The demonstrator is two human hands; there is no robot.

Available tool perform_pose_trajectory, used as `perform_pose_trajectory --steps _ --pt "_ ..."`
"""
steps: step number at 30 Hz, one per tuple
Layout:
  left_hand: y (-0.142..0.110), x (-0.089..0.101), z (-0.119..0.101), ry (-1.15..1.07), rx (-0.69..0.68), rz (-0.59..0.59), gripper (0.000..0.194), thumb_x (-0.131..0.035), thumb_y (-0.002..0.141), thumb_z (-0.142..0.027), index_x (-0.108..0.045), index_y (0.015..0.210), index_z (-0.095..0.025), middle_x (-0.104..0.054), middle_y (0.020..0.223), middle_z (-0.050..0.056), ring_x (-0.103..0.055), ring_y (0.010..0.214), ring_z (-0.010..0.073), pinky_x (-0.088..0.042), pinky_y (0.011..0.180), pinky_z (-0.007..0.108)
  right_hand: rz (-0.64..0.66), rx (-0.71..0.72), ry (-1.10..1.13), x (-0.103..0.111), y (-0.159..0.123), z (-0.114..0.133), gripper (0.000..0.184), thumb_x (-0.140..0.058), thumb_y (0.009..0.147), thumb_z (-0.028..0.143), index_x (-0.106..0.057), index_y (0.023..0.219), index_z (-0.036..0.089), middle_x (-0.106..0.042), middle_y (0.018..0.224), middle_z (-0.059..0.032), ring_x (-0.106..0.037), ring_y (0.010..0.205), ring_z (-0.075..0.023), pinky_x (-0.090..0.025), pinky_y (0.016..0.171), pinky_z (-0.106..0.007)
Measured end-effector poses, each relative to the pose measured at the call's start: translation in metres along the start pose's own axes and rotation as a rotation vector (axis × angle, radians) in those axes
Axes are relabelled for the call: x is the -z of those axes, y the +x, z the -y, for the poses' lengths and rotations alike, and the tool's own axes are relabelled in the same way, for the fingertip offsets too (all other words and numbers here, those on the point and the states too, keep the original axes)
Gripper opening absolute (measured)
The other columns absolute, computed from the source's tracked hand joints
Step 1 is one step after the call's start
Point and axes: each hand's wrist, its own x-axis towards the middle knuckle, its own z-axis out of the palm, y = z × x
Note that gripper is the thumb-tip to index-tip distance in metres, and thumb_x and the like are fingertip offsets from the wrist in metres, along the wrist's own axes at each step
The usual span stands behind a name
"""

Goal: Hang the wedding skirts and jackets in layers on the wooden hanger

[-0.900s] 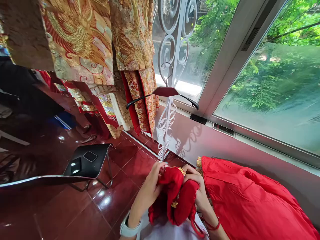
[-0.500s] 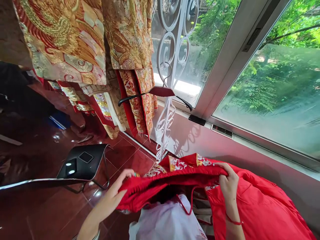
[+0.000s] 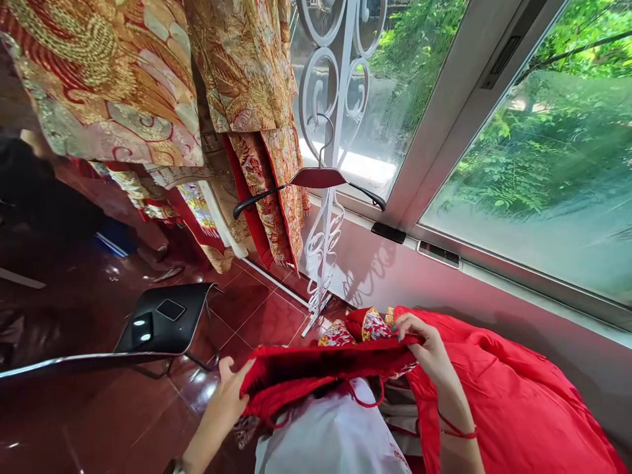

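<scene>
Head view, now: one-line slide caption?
Left hand and right hand hold open a red garment; a hanger hangs ahead.

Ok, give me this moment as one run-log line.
left hand: grips red garment at one end | right hand: grips other end | state: spread between hands | hanger: before white rack
</scene>
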Motion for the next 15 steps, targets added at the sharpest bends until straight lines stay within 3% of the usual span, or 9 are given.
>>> perform_pose_trajectory --steps 2,4,6,10,15 --pt "0.010 -0.002 0.005 0.028 0.036 -0.109 0.073 -0.040 0.072 0.001 -0.054 0.140 -0.022 -0.022 0.142 0.016 -0.070 0.086 0.0195 -0.055 0.087 0.039 0.312 0.007 -0.024 0.003 0.001 0.012 0.024 -0.044 0.055 0.009 -0.065 0.061 0.020 -0.066 0.094 -0.0063 -0.061 0.089 -0.0201 -0.049 0.081 -0.032" --pt "0.017 0.004 0.009 0.069 0.034 -0.214 0.073 -0.046 0.068 0.003 -0.057 0.135 -0.021 -0.022 0.143 0.015 -0.069 0.093 0.0224 -0.054 0.092 0.041 0.583 -0.002 -0.141 0.006 0.002 0.017 0.037 -0.043 0.055 0.004 -0.073 0.067 0.022 -0.068 0.100 -0.0056 -0.062 0.095 -0.0198 -0.049 0.088 -0.033" --pt "0.020 0.013 0.010 0.119 0.023 -0.284 0.076 -0.051 0.063 0.005 -0.059 0.133 -0.022 -0.021 0.147 0.015 -0.065 0.105 0.0284 -0.054 0.095 0.044 0.710 -0.016 -0.331 0.009 0.002 0.016 0.048 -0.041 0.054 0.000 -0.077 0.074 0.025 -0.070 0.093 -0.0041 -0.063 0.086 -0.0178 -0.050 0.081 -0.029" --pt "0.017 0.037 0.000 0.201 -0.004 -0.293 0.077 -0.051 0.065 0.006 -0.059 0.134 -0.026 -0.011 0.158 0.016 -0.057 0.120 0.0363 -0.059 0.085 0.044 0.664 0.043 -0.728 0.008 0.013 0.002 0.052 -0.041 0.054 -0.006 -0.078 0.075 0.024 -0.068 0.069 -0.0038 -0.059 0.062 -0.0153 -0.044 0.061 -0.025" --pt "0.017 0.078 -0.024 0.280 -0.001 -0.394 0.070 -0.053 0.072 0.002 -0.059 0.135 -0.027 -0.009 0.161 0.016 -0.056 0.120 0.0386 -0.061 0.081 0.048 0.242 0.124 -0.898 0.003 0.046 0.009 0.036 -0.049 0.074 0.007 -0.078 0.088 0.021 -0.071 0.078 -0.0057 -0.062 0.064 -0.0164 -0.046 0.064 -0.026"
